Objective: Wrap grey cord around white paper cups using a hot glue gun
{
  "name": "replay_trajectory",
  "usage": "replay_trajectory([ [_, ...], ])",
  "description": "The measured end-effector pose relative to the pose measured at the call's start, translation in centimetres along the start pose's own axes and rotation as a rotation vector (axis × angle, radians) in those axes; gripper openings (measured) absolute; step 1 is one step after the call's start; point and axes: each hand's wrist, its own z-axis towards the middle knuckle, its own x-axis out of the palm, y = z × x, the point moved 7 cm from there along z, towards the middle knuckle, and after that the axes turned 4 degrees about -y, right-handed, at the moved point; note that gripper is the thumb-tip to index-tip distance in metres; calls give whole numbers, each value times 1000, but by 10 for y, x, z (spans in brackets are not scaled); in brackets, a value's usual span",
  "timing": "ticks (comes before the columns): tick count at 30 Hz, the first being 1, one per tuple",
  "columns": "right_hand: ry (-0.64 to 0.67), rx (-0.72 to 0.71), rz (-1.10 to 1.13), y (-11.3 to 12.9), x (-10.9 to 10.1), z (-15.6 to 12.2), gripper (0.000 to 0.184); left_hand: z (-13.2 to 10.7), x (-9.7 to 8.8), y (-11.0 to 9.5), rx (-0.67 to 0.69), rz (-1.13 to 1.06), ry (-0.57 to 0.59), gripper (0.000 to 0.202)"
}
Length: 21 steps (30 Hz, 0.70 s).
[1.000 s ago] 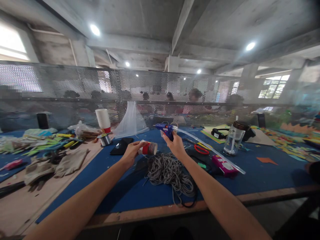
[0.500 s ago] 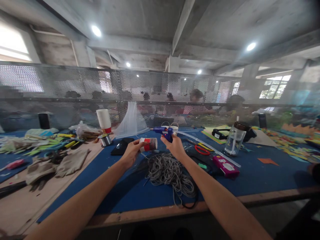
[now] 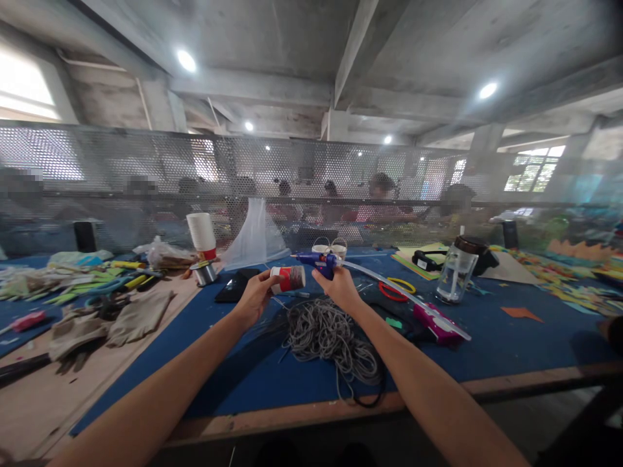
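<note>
1. The left hand (image 3: 256,299) gripped a red-and-white paper cup (image 3: 286,279), thumb and fingers closed around one end, holding it on its side above the counter (image 3: 263,386). A grey band, apparently wound cord, ringed the end nearer the right hand.
2. The right hand (image 3: 342,288) grasped a blue glue gun (image 3: 322,263) by its handle, nozzle pointing left; whether a finger pressed the trigger could not be told.
3. Over the last second the gun had dropped lower and the cup had turned more side-on, leaving the nozzle just above the cup, seemingly apart from it.
4. The shift, it appeared, put the two in closer working range. No fresh glue could be made out.
5. The lowered gun also uncovered two small cups (image 3: 339,250) behind it, while its long clear glue stick (image 3: 409,295) trailed across the view of a purple box (image 3: 442,329).
6. Below lay a tangled heap of grey cord (image 3: 326,331); farther out stood a lidded jar (image 3: 455,280) and stacked white cups (image 3: 199,232).
</note>
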Motion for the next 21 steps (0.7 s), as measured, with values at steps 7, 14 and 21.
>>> replay_trajectory([
  [7,-50,-90,-18,-1,2,1,33,-5,1,-5,6,61,-8,48],
  [14,-35,-139,17,4,3,-1,32,-2,-2,-2,-8,22,-40,42],
  [21,-3,-195,-18,3,8,-1,29,-4,0,-4,-23,-18,-48,38],
])
